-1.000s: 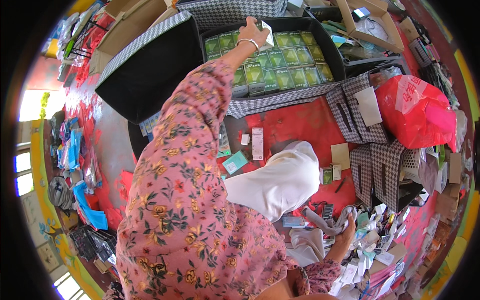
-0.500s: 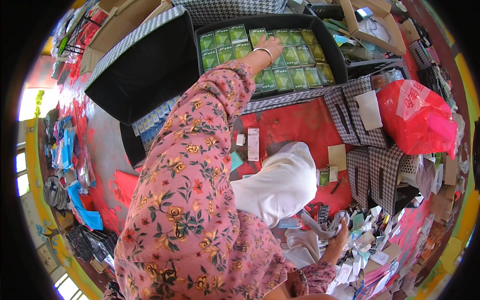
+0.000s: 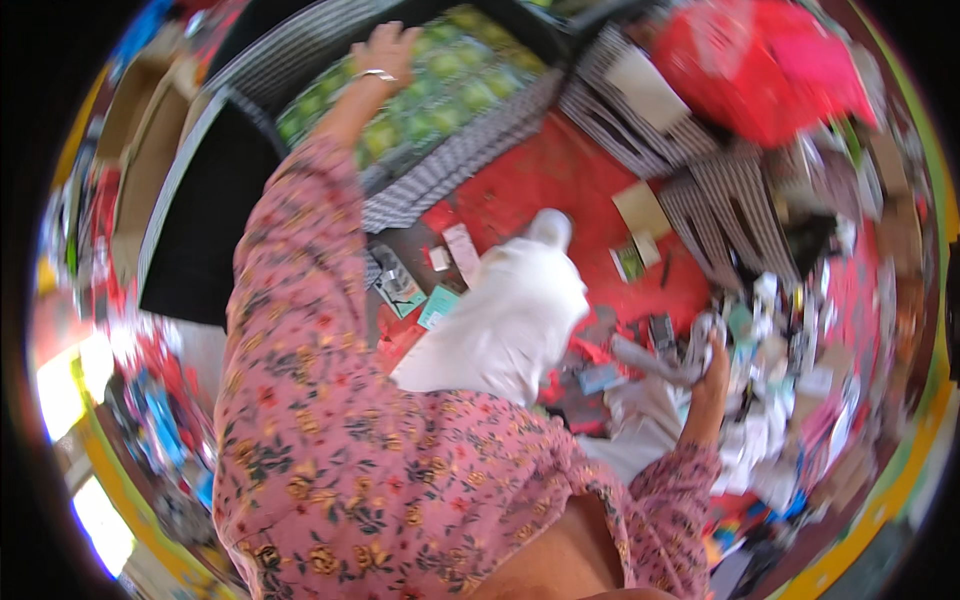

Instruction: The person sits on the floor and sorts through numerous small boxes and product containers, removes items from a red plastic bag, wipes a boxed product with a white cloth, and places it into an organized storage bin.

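Observation:
My left hand [image 3: 388, 52] reaches over a large houndstooth-sided box [image 3: 465, 150] packed with rows of small green cartons [image 3: 450, 80]. Its fingers look spread, somewhat smeared by motion, and nothing shows in them; a bracelet circles the wrist. Lower right, my right hand [image 3: 712, 378] grips a bunched grey cloth [image 3: 668, 368] beside a heap of small items. My white-clothed leg [image 3: 510, 315] lies between the two arms. The picture is blurred, so whether the left fingertips touch a carton is hard to see.
A black-lined box [image 3: 205, 220] stands tilted at left. Houndstooth pieces [image 3: 730, 215] and a red plastic bag [image 3: 770, 70] lie at upper right. Small cards, a pink-white carton [image 3: 462, 252] and a teal packet [image 3: 438, 305] lie on the worn red floor. Clutter [image 3: 770, 390] is piled at right.
The view has turned and shifted, so the box of green cartons sits further left and higher. My left hand stays over the cartons, its fingers looking more spread. The right hand keeps the grey cloth.

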Motion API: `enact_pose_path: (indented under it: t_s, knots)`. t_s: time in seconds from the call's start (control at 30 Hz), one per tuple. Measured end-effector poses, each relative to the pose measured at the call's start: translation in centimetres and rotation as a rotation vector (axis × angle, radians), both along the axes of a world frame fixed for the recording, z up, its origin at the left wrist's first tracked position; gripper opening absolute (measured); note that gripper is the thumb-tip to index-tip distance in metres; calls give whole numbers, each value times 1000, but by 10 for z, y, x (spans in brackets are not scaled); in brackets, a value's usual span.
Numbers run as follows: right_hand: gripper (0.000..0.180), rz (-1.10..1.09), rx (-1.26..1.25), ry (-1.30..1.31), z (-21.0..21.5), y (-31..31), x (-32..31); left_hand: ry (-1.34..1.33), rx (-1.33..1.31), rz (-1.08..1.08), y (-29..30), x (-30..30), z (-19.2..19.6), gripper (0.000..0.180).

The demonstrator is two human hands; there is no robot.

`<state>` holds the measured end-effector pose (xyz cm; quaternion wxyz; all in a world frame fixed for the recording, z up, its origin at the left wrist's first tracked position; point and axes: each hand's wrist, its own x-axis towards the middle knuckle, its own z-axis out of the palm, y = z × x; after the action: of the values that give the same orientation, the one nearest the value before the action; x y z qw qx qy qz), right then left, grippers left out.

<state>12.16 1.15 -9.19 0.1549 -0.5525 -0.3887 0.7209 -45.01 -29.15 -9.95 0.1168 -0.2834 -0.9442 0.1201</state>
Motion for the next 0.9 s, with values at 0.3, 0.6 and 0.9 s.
enact_pose_path:
  t_s: [0.3,0.6,0.9]
  knots:
    - [31,-382,293,174,23,64,30,-296,631,-784,130,240,181,35]
    - [17,-165,599,28,16,60,10,-750,743,-942,232,333,96,33]
    - [41,289,775,-734,-102,48,-45,-728,512,-788,240,361,89,35]
